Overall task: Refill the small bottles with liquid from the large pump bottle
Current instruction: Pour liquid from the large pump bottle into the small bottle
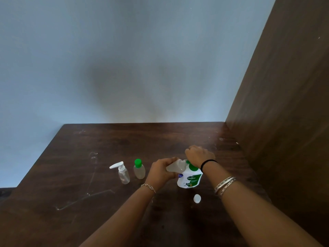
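Note:
The large white pump bottle (190, 179) with a green collar and green label stands on the dark wooden table (89, 175). My right hand (199, 155) rests curled over its pump head, which is hidden beneath the hand. My left hand (160, 171) grips a small clear bottle (176, 166), tilted on its side, with its mouth up against the pump. A small clear bottle with a green cap (139, 168) stands to the left. Further left stands a small clear bottle with a white pump top (122, 172).
A loose white cap (197, 198) lies on the table in front of the large bottle. A brown wooden panel (284, 104) rises along the right side. A pale blue wall (124, 59) stands behind the table. The table's left edge runs diagonally.

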